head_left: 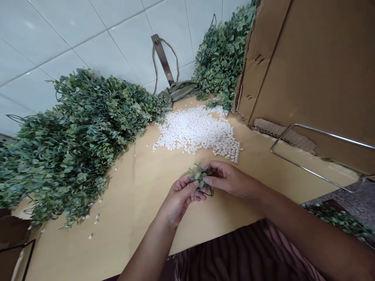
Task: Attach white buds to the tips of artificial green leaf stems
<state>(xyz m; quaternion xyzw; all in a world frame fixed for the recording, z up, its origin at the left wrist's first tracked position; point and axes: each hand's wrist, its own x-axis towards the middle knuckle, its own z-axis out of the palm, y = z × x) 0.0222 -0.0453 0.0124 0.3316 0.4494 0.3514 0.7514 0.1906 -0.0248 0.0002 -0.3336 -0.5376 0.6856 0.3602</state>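
Observation:
Both my hands meet over a tan board [137,195]. Between them is a small green artificial leaf sprig [198,175] with a dark wire stem. My left hand [178,199] is closed around the sprig from below. My right hand [227,179] pinches it from the right with thumb and fingers pressed together. Just beyond the hands lies a heap of small white beads [199,130].
A big pile of green leafy sprigs [73,140] covers the left side, another pile [222,58] lies at the back. A cardboard box [310,66] and a metal wire frame [319,154] stand right. A khaki strap bag [175,88] lies at the back on white floor tiles.

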